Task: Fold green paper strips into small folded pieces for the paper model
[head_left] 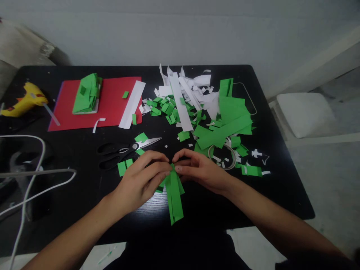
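Observation:
Near the front of the black table, both hands meet at the top of a green paper strip that hangs down toward me. My left hand pinches its upper end from the left, fingers bent. From the other side my right hand closes thumb and fingers on the same end. More green paper shows behind the strip, partly covered by my fingers. Black-handled scissors lie just beyond my left hand, blades pointing right. A roll of tape rests beyond my right wrist among green scraps.
Green scraps and white paper strips are heaped at the back. Larger green sheets lie right of them. On a red sheet sits a folded green paper bundle. A yellow glue gun and white cables occupy the left.

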`<state>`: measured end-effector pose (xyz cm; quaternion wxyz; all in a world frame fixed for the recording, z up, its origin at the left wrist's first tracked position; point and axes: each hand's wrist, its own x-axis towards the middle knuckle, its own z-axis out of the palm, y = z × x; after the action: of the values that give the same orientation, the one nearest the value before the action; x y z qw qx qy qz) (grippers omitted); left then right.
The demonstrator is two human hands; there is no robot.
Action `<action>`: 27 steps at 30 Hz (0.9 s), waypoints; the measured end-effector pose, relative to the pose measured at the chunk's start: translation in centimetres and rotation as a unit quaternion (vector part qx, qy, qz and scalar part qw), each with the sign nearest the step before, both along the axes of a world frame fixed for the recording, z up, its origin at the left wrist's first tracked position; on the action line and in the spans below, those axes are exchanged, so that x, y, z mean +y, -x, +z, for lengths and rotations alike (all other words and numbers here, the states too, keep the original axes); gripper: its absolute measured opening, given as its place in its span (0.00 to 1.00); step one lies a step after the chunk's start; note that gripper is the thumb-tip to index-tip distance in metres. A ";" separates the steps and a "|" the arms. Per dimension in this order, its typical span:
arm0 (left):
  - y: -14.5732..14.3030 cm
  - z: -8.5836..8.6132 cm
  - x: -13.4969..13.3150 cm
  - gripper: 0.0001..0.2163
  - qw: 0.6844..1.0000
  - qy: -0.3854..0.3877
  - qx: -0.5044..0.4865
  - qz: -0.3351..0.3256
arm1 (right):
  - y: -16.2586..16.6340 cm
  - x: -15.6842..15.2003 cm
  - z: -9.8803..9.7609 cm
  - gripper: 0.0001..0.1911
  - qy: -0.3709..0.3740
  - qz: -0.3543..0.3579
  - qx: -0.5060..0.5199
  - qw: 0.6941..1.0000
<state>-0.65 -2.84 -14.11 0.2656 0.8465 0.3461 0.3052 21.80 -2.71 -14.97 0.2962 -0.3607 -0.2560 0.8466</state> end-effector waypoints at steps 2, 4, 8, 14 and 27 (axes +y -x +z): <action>0.0 0.1 -0.1 0.09 1.000 -0.006 -0.003 0.002 | 0.0 0.0 0.0 0.17 0.016 0.008 0.009 1.000; 0.1 0.1 -0.2 0.11 1.000 -0.021 -0.002 0.000 | 0.0 0.0 0.0 0.17 0.030 0.014 0.020 0.999; 0.4 0.0 -0.2 0.15 0.997 -0.075 0.023 -0.017 | 0.2 -0.1 -0.3 0.12 0.056 0.010 0.021 0.998; 0.5 -0.2 -0.2 0.13 0.991 -0.118 0.057 -0.025 | 0.5 -0.2 -1.0 0.14 0.053 -0.013 0.007 0.998; 0.1 -0.3 -0.3 0.11 0.995 -0.083 0.052 -0.018 | 0.7 -0.3 -1.3 0.14 0.011 -0.030 -0.028 0.999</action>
<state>-0.78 -3.17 -14.41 0.1810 0.8864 0.3179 0.2837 21.14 -3.05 -16.30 0.3105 -0.3948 -0.2433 0.8297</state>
